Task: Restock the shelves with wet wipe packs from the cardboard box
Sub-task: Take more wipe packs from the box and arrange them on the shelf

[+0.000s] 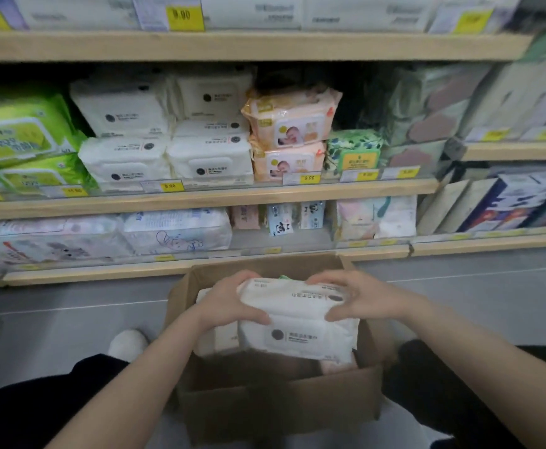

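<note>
Wipe packs, two white ones (pixel 297 322) stacked one on the other, are what we've got between our hands right over the open cardboard box (pixel 275 400) on the floor. Our left hand (pixel 232 303) grips the left end with fingers curled over the far edge and thumb on the near side, and our right hand (pixel 359 296) clamps the right end the same way. At least one more white pack (pixel 215 338) sits in the box just left of the stack, plus something pinkish (pixel 333 366) under it, hard to tell what. On the middle shelf (pixel 200 197) we count four matching white packs (pixel 164 140), two green ones (pixel 22 147) to their left and two peach baby ones (pixel 289 137) on the right.
</note>
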`<state>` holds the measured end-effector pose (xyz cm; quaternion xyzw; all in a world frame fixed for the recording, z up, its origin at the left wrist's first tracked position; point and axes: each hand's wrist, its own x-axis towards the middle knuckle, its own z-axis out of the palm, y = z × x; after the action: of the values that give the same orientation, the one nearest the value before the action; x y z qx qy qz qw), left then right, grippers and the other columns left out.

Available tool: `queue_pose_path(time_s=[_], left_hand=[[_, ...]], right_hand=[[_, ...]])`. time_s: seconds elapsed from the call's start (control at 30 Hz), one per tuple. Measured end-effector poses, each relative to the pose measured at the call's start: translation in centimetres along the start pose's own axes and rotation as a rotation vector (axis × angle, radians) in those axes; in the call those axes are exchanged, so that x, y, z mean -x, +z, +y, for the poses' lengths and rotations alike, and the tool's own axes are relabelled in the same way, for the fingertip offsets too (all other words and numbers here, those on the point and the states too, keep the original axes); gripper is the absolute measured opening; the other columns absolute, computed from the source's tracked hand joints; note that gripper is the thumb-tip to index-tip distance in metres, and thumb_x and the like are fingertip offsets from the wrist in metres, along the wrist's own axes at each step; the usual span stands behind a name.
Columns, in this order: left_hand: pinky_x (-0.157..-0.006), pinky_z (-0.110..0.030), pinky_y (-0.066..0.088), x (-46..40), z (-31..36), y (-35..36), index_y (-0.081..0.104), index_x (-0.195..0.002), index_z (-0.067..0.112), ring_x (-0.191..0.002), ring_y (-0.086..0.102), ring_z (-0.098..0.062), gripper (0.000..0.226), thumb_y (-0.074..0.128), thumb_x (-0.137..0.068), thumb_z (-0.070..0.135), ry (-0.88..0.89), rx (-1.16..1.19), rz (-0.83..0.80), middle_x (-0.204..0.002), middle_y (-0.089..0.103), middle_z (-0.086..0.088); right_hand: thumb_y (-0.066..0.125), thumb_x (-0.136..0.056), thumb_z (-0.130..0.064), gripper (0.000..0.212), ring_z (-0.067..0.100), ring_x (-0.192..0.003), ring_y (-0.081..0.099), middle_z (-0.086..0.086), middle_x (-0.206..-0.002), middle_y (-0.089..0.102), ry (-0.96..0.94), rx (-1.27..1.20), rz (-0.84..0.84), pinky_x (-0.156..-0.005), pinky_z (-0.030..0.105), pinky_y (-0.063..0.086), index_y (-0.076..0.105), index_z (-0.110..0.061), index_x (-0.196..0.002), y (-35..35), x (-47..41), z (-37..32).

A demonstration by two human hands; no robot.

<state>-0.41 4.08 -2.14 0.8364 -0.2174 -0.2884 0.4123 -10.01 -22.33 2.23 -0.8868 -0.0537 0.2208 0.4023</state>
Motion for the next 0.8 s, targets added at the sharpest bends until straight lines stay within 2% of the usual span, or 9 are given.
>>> queue_pose_path(time_s=[0.1, 0.17, 0.2, 0.27, 0.37, 0.43, 0.53, 0.63, 0.8], left_hand=[[-0.088, -0.037, 0.051, 0.2, 1.3, -0.5, 0.060, -0.102, 0.035, -0.098, 0.060, -0.006, 0.060, 0.087, -0.049, 0.043, 0.024, 0.019, -0.004, -0.104, 0.064, 0.014], [-0.086, -0.036, 0.052, 0.0, 2.1, -0.3, 0.060, -0.103, 0.036, -0.097, 0.060, -0.004, 0.059, 0.087, -0.050, 0.043, 0.051, -0.006, -0.034, -0.104, 0.065, 0.015], [-0.086, -0.036, 0.053, -0.1, 2.3, 0.0, 0.060, -0.104, 0.037, -0.098, 0.060, -0.003, 0.061, 0.086, -0.050, 0.044, 0.065, -0.023, -0.043, -0.104, 0.064, 0.016], [-0.085, -0.032, 0.052, -0.5, 2.1, 0.8, 0.059, -0.106, 0.038, -0.100, 0.059, -0.003, 0.061, 0.087, -0.052, 0.041, 0.090, -0.020, -0.033, -0.106, 0.064, 0.017], [-0.078, -0.018, 0.049, -1.7, 1.7, 2.2, 0.056, -0.115, 0.036, -0.105, 0.056, -0.005, 0.063, 0.086, -0.061, 0.030, 0.116, 0.077, 0.068, -0.112, 0.061, 0.015], [-0.078, -0.015, 0.045, -3.0, 0.9, 2.9, 0.051, -0.121, 0.035, -0.106, 0.054, -0.003, 0.069, 0.085, -0.061, 0.038, 0.088, 0.051, 0.120, -0.115, 0.058, 0.016], [-0.089, -0.024, 0.043, -4.8, -3.5, 3.4, 0.048, -0.129, 0.028, -0.113, 0.051, -0.009, 0.087, 0.084, -0.054, 0.053, -0.052, -0.149, 0.075, -0.122, 0.055, 0.009], [-0.100, -0.033, 0.040, -5.6, -9.4, 4.1, 0.042, -0.135, 0.028, -0.123, 0.043, -0.015, 0.093, 0.079, -0.055, 0.059, -0.179, -0.427, 0.000, -0.136, 0.046, 0.004], [-0.102, -0.040, 0.037, -5.5, -15.7, 5.6, 0.023, -0.144, 0.028, -0.130, 0.034, -0.024, 0.102, 0.077, -0.061, 0.052, -0.255, -0.754, -0.060, -0.145, 0.031, 0.000]], right_hand=[[0.068, -0.076, -0.050, 0.076, 0.008, -0.126, 0.041, -0.014, -0.143, 0.040, 0.052, 0.144, -0.081, -0.104, 0.031, 0.039, 0.027, -0.052, -0.139, 0.8, -0.4, -0.3], [0.066, -0.063, -0.070, 0.094, 0.013, -0.118, 0.045, -0.013, -0.137, 0.044, 0.093, 0.331, -0.044, -0.097, 0.036, 0.043, 0.012, -0.058, -0.139, 1.9, -1.0, -0.2], [0.067, -0.059, -0.072, 0.100, 0.014, -0.115, 0.047, -0.013, -0.134, 0.046, 0.106, 0.359, -0.030, -0.094, 0.037, 0.043, 0.010, -0.057, -0.139, 2.4, -1.2, -0.1], [0.072, -0.057, -0.067, 0.102, 0.014, -0.113, 0.048, -0.012, -0.131, 0.045, 0.116, 0.306, -0.007, -0.093, 0.035, 0.044, 0.013, -0.054, -0.139, 2.8, -1.6, 0.3], [0.074, -0.052, -0.065, 0.102, 0.013, -0.111, 0.050, -0.011, -0.127, 0.049, 0.179, 0.245, 0.081, -0.091, 0.036, 0.045, 0.023, -0.045, -0.139, 2.6, -2.1, 1.9], [0.075, -0.049, -0.063, 0.095, 0.013, -0.106, 0.055, -0.011, -0.120, 0.055, 0.260, 0.177, 0.144, -0.089, 0.037, 0.048, 0.036, -0.042, -0.133, 2.1, -2.2, 3.5], [0.079, -0.050, -0.056, 0.084, 0.012, -0.099, 0.059, -0.013, -0.111, 0.061, 0.383, 0.036, 0.237, -0.086, 0.035, 0.050, 0.045, -0.038, -0.125, 1.5, -1.5, 5.8], [0.080, -0.048, -0.057, 0.087, 0.012, -0.099, 0.059, -0.013, -0.111, 0.061, 0.508, -0.074, 0.322, -0.088, 0.037, 0.051, 0.046, -0.035, -0.125, 1.6, -1.0, 7.9], [0.080, -0.041, -0.062, 0.086, 0.010, -0.094, 0.064, -0.016, -0.105, 0.066, 0.591, -0.263, 0.370, -0.085, 0.039, 0.054, 0.051, -0.039, -0.118, 2.5, -1.8, 9.8]])
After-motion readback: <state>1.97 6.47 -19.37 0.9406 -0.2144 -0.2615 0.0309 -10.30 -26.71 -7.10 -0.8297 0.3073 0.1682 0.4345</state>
